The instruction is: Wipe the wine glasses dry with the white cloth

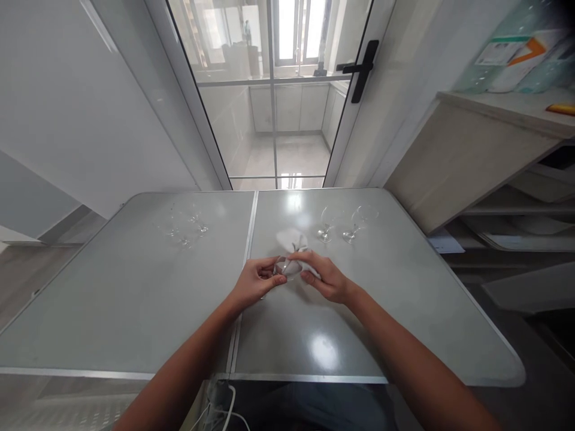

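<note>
Above the middle of the table, my left hand [260, 278] is closed around a clear stemmed glass [291, 276], tipped on its side with its rim toward my right hand. Its foot shows faintly below my left hand. My right hand [324, 275] is closed on a white cloth [291, 239], pressed against the rim of the glass. Part of the cloth sticks up beyond my fingers and some of it lies at the glass opening. My fingers hide much of the glass.
Two clear stemmed glasses, one the near glass [324, 233], stand at right on the grey folding table [179, 311]. More glasses [184, 241] are at left. A seam crosses the table. Behind is a glass door [299, 108]; a shelf unit [476, 155] stands at right.
</note>
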Action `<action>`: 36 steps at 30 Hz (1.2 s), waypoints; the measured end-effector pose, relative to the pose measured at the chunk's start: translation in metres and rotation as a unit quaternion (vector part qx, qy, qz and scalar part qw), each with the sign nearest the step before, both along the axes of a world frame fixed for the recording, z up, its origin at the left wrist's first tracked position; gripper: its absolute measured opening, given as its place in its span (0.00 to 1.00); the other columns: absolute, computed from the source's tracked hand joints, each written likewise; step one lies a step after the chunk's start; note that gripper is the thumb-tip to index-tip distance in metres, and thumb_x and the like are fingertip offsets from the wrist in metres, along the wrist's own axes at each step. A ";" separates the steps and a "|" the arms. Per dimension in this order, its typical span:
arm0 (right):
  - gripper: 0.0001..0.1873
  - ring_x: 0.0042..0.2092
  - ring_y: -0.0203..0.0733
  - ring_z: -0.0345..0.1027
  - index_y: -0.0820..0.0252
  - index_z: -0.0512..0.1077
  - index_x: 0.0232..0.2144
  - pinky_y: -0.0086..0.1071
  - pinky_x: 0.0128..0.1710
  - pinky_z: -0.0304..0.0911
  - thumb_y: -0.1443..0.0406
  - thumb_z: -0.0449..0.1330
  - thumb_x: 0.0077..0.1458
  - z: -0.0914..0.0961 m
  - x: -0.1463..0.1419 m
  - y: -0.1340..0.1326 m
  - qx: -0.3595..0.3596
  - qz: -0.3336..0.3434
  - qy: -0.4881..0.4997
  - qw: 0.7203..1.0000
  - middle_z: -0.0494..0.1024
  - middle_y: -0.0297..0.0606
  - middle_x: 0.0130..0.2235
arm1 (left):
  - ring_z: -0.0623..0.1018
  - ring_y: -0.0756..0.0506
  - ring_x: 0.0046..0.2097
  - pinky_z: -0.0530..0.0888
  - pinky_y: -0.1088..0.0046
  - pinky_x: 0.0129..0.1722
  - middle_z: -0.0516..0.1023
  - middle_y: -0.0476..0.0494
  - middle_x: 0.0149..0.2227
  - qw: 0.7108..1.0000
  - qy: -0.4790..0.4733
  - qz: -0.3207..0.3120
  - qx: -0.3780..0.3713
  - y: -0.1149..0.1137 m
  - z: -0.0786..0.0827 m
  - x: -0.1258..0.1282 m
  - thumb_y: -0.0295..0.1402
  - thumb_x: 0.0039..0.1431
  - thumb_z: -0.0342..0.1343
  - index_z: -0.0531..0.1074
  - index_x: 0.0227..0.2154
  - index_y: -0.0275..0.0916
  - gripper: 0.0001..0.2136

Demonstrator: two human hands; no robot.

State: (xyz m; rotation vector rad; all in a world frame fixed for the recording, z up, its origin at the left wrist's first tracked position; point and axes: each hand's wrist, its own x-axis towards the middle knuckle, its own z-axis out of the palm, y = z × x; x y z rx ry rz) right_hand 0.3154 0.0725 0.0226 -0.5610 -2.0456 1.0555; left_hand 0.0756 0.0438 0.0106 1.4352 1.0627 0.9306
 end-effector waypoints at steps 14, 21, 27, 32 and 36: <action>0.24 0.50 0.51 0.67 0.52 0.66 0.59 0.41 0.49 0.66 0.50 0.50 0.68 0.010 0.012 0.006 -0.122 -0.125 0.187 0.967 0.70 0.43 0.53 | 0.77 0.49 0.32 0.73 0.72 0.38 0.83 0.45 0.37 0.940 0.205 0.029 0.270 0.006 -0.023 0.000 0.34 0.65 0.60 0.72 0.58 0.41 0.19; 0.26 0.53 0.53 0.65 0.59 0.67 0.62 0.47 0.57 0.59 0.53 0.46 0.72 0.008 0.013 0.011 0.004 0.092 -0.047 0.995 0.73 0.47 0.52 | 0.74 0.48 0.26 0.67 0.70 0.30 0.79 0.47 0.27 0.820 0.290 0.008 0.493 0.006 -0.020 -0.008 0.26 0.66 0.56 0.72 0.38 0.39 0.02; 0.22 0.48 0.47 0.68 0.55 0.67 0.63 0.39 0.52 0.62 0.58 0.48 0.72 0.013 0.014 0.012 -0.110 0.058 -0.056 0.991 0.74 0.41 0.51 | 0.76 0.49 0.27 0.67 0.69 0.30 0.81 0.46 0.30 0.786 0.268 0.004 0.557 0.005 -0.017 -0.012 0.25 0.66 0.57 0.70 0.52 0.38 0.13; 0.21 0.53 0.49 0.68 0.55 0.71 0.60 0.42 0.57 0.61 0.58 0.49 0.71 0.012 0.015 0.014 -0.141 0.060 -0.016 0.988 0.75 0.41 0.54 | 0.76 0.50 0.27 0.68 0.69 0.31 0.81 0.47 0.30 0.801 0.239 -0.006 0.549 0.006 -0.014 -0.012 0.25 0.64 0.58 0.71 0.51 0.38 0.13; 0.20 0.53 0.52 0.69 0.58 0.79 0.52 0.46 0.57 0.61 0.57 0.52 0.69 0.005 0.013 0.015 -0.020 0.139 0.009 0.990 0.77 0.46 0.49 | 0.73 0.50 0.24 0.67 0.70 0.29 0.79 0.49 0.26 0.826 0.229 0.011 0.516 0.007 -0.011 -0.010 0.25 0.64 0.58 0.73 0.36 0.40 0.03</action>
